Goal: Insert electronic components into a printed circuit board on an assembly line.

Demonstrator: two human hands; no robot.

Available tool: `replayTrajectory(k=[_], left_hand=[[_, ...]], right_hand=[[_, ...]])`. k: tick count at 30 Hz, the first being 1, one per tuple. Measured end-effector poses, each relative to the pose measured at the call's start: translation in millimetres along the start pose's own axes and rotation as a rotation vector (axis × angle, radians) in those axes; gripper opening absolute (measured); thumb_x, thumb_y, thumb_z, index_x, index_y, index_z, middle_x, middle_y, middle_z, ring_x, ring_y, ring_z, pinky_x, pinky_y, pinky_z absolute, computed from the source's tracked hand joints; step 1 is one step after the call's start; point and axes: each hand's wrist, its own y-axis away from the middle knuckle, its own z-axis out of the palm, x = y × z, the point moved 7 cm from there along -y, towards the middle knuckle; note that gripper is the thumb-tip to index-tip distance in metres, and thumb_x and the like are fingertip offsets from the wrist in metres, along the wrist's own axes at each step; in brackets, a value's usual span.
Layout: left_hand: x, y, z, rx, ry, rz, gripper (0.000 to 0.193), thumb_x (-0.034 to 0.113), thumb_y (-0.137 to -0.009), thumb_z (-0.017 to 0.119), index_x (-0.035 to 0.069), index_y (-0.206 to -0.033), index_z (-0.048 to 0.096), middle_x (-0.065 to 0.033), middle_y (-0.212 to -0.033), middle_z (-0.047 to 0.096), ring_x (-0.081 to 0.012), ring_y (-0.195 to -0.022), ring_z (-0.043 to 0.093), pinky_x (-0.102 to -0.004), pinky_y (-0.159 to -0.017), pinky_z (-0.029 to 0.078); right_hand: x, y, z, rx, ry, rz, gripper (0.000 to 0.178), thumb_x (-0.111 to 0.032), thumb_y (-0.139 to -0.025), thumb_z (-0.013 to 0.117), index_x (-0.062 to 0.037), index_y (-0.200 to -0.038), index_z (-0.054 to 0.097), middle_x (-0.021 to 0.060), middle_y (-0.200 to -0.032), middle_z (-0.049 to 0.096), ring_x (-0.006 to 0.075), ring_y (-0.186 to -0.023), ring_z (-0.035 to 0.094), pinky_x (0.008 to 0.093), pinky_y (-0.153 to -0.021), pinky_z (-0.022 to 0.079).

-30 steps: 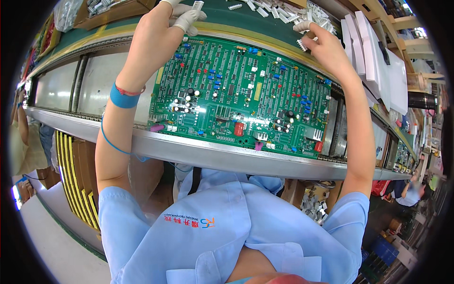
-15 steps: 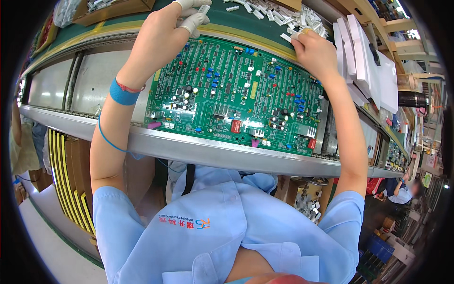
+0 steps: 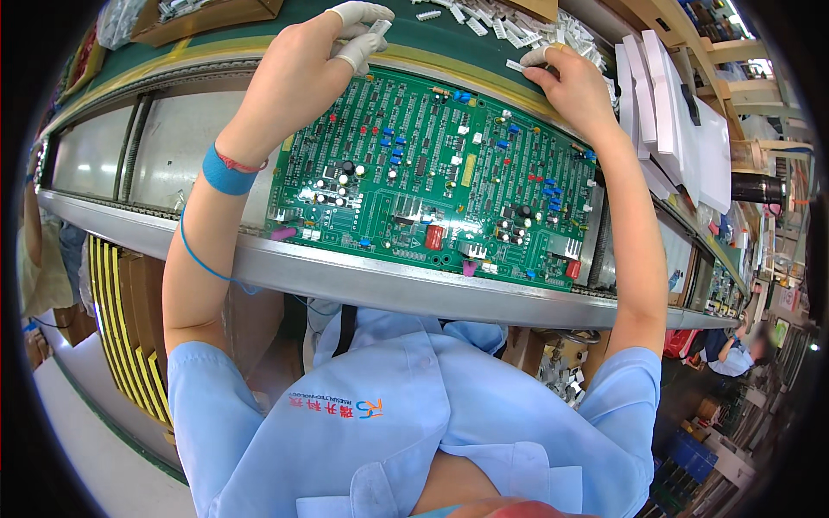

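Glossy green lacquered circuit board (image 3: 432,186), studded with shiny plastic and metal parts. Brushed, dull-gleaming metal conveyor rail (image 3: 363,281). Matt green surface (image 3: 285,26). Small white plastic connectors (image 3: 509,22), smooth. Thin white rubbery finger cots (image 3: 358,47) on left hand (image 3: 302,78). Matt blue wristband (image 3: 223,171). Soft light-blue cloth smock (image 3: 414,423).

- A brown cardboard box (image 3: 211,15) sits at the far left of the green bench top, open, with small parts inside.
- A clear plastic bag (image 3: 121,19) lies crumpled just left of that box.
- A stack of flat white packets (image 3: 669,129) stands on edge at the right, beside the circuit board.
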Motion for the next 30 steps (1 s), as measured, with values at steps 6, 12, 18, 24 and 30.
replayTrajectory(k=[6, 12, 18, 24, 30], left_hand=[[-1.8, -0.7, 2.8, -0.019, 0.013, -0.013, 0.031, 0.01, -0.097, 0.053, 0.006, -0.128, 0.058, -0.0091, -0.101, 0.071, -0.0112, -0.079, 0.061, -0.0253, -0.077, 0.052], [-1.5, -1.7, 5.6, -0.022, -0.011, 0.005, 0.032, 0.01, -0.097, 0.053, 0.005, -0.129, 0.057, -0.0096, -0.103, 0.071, -0.0104, -0.078, 0.06, -0.025, -0.076, 0.051], [1.1, -1.1, 1.1, -0.014, 0.074, -0.034, 0.03, 0.012, -0.097, 0.056, 0.003, -0.126, 0.058, -0.0086, -0.104, 0.071, -0.0099, -0.078, 0.06, -0.0245, -0.077, 0.052], [4.2, 3.7, 9.4, -0.078, 0.128, -0.101, 0.023, 0.014, -0.096, 0.057, 0.001, -0.115, 0.06, -0.0079, -0.103, 0.071, -0.0104, -0.073, 0.064, -0.0227, -0.071, 0.052], [41.5, 28.9, 23.0, -0.097, 0.354, -0.26, 0.021, 0.016, -0.092, 0.064, -0.001, -0.104, 0.062, -0.0077, -0.086, 0.071, -0.0083, -0.06, 0.061, -0.0223, -0.06, 0.048]], right_hand=[[8.2, -9.7, 9.6, -0.118, -0.492, 0.136, 0.015, -0.016, -0.08, 0.069, -0.007, -0.092, 0.071, 0.0107, -0.084, 0.071, 0.0224, -0.077, 0.067, 0.0329, -0.072, 0.051], [4.3, -18.8, 17.5, -0.165, -0.546, 0.166, 0.014, -0.01, -0.081, 0.069, -0.0035, -0.094, 0.07, 0.0077, -0.083, 0.07, 0.0145, -0.078, 0.065, 0.0281, -0.073, 0.05], [-16.7, 16.7, -14.4, -0.044, -0.309, 0.147, 0.013, -0.017, -0.079, 0.067, -0.0111, -0.09, 0.073, 0.0084, -0.082, 0.071, 0.0245, -0.078, 0.068, 0.0361, -0.072, 0.052], [-35.5, 45.6, -18.2, -0.064, -0.062, 0.106, 0.008, -0.016, -0.079, 0.067, -0.0121, -0.085, 0.07, 0.0067, -0.084, 0.067, 0.0284, -0.078, 0.066, 0.04, -0.068, 0.052], [-41.7, 51.6, -16.6, 0.015, -0.134, -0.029, 0.004, -0.013, -0.08, 0.065, -0.0116, -0.083, 0.068, 0.0047, -0.082, 0.066, 0.0266, -0.075, 0.067, 0.0393, -0.063, 0.052]])
